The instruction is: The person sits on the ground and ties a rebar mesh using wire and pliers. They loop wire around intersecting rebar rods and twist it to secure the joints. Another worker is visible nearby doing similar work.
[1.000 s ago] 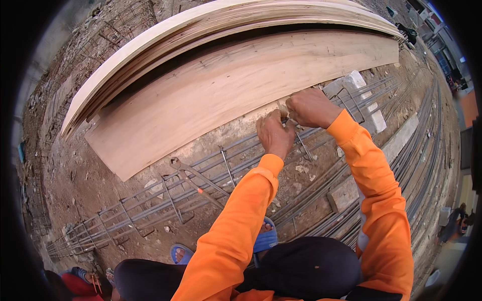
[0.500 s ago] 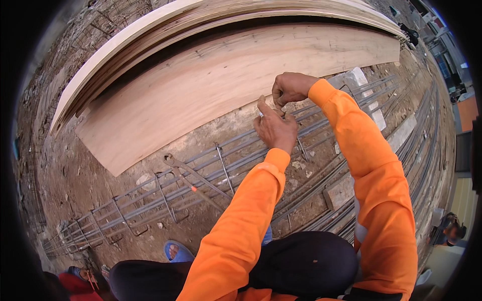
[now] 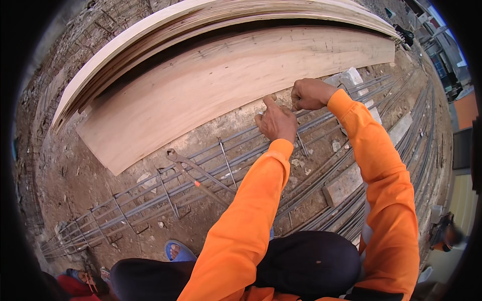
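A long steel rebar cage (image 3: 150, 200) with square stirrups runs from lower left toward upper right. Over its far side, close to one stirrup, my left hand (image 3: 277, 122) is held with curled fingers, the index bent outward. To its right, slightly farther off, my right hand (image 3: 312, 94) is closed in a pinch above the bars. Whatever the fingertips hold is too small or hidden to make out. A pair of rusty end-cutting pincers (image 3: 193, 173) lies across the cage, left of my left forearm, handles partly spread.
Beyond the cage lie a plywood sheet (image 3: 221, 83) and a curved-looking stack of plywood (image 3: 150, 37). Loose rebar rods (image 3: 424, 135) spread at right, beside concrete blocks (image 3: 345, 189). My blue sandal (image 3: 182, 251) is on the dirt. Another person's foot (image 3: 75, 274) shows at lower left.
My right hand has shifted right and slightly nearer, opening a small gap from the left hand. My left hand has moved a little to the right. The pincers stay on the cage.
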Demonstrator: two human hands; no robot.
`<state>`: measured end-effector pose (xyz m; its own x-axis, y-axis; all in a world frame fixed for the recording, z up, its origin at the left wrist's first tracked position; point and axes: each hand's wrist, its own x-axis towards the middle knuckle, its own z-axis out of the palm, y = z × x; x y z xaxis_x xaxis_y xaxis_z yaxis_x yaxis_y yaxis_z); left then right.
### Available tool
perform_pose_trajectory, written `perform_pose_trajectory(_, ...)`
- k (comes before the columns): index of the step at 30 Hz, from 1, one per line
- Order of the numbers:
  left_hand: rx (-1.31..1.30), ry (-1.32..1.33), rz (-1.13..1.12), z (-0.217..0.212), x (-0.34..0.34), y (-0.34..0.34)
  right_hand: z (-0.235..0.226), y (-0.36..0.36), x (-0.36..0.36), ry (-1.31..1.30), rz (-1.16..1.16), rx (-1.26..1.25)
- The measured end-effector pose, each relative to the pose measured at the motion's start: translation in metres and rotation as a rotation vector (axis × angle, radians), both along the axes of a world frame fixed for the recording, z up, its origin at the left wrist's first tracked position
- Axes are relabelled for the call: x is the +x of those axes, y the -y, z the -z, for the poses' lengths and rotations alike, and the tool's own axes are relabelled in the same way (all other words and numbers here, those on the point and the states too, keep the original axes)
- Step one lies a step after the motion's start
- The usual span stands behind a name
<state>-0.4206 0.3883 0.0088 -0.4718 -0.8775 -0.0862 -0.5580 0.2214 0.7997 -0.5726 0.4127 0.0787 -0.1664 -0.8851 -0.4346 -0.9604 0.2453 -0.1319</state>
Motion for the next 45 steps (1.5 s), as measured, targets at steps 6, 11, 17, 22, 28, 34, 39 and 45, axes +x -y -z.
perform_pose_trajectory(6, -0.065, -0.268, -0.004, -0.003, 0.046, 0.028, -0.025, -0.024, 0.099, -0.437, -0.129, -0.703)
perform_pose_trajectory(11, 0.184, -0.942, -0.292, -0.068, 0.161, 0.048, -0.008, -0.04, 0.251, 0.107, 0.069, -0.566)
perform_pose_trajectory(17, 0.238, -1.1, -0.549, -0.111, 0.244, 0.125, 0.023, 0.028, 0.322, 0.048, -0.029, -0.234)
perform_pose_trajectory(22, 0.503, -1.188, -0.629, -0.114, 0.243, 0.129, -0.039, 0.01, 0.28, 0.193, 0.178, -0.092)
perform_pose_trajectory(28, 1.035, -1.065, -0.233, -0.082, 0.196, 0.074, -0.129, -0.038, 0.218, 0.769, 1.017, -0.291)
perform_pose_trajectory(34, 1.553, -0.949, 0.087, -0.048, 0.146, -0.006, -0.116, -0.131, 0.135, 0.263, 0.87, -0.264)
perform_pose_trajectory(39, 1.694, -0.863, 0.084, -0.03, 0.075, -0.029, -0.104, -0.15, 0.06, 0.002, 0.645, -0.181)
perform_pose_trajectory(45, 1.681, -0.893, -0.227, -0.032, -0.014, -0.023, -0.089, -0.122, -0.003, -0.133, 0.387, 0.032)
